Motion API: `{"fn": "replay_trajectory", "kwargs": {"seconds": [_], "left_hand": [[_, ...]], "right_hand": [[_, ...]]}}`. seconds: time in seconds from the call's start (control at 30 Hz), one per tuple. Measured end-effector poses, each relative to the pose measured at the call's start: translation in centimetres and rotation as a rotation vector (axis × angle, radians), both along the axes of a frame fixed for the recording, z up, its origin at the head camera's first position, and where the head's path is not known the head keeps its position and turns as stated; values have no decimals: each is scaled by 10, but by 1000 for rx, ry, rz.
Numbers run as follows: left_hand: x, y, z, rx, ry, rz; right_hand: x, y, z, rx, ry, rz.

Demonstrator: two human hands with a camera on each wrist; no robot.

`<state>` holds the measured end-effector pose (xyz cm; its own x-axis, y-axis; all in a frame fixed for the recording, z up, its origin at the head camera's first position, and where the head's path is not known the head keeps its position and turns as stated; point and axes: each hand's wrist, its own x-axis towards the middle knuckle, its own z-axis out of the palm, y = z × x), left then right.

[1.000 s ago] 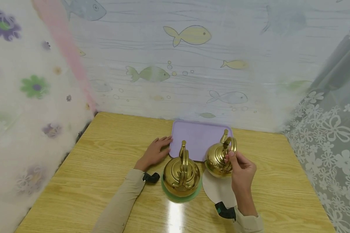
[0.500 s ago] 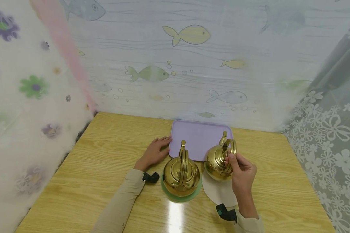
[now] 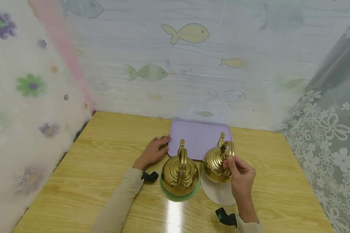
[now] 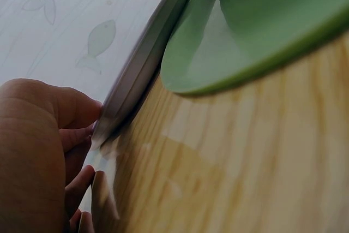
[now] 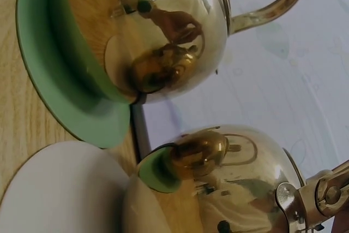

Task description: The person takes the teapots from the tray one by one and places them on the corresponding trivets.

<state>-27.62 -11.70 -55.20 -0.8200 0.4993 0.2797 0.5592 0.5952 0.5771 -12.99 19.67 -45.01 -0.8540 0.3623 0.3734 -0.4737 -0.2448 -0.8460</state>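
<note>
My right hand (image 3: 242, 174) grips the arched handle of a gold teakettle (image 3: 213, 164) on the right. This kettle hangs over the far part of a round off-white mat (image 3: 218, 194), near the tray's front right corner; whether it touches the mat I cannot tell. A second gold teakettle (image 3: 175, 176) stands on a round green mat (image 3: 175, 198) to its left. My left hand (image 3: 153, 152) lies on the table with fingers extended, its tips touching the left edge of a lilac tray (image 3: 196, 136). In the left wrist view the thumb meets the tray's rim (image 4: 122, 99).
The wooden table (image 3: 110, 145) meets a wall covering printed with fish (image 3: 192, 32) just behind the tray. Flowered sheeting (image 3: 32, 85) borders the left side, and a lace-patterned curtain (image 3: 335, 155) the right. Black cameras sit on both wrists.
The right kettle, held by its handle, has come slightly back toward me, away from the tray and farther over the off-white mat. My left hand and the other kettle stay put.
</note>
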Motion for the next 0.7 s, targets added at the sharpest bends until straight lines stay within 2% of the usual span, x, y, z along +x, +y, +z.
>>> {"fn": "replay_trajectory", "kwargs": {"seconds": [0.43,0.7], "left_hand": [[0,0,1,8,7,0],[0,0,1,24,16,-9]], "right_hand": [[13,2,-3,-38,40,76],[22,3,-3,-39,-14,70]]}}
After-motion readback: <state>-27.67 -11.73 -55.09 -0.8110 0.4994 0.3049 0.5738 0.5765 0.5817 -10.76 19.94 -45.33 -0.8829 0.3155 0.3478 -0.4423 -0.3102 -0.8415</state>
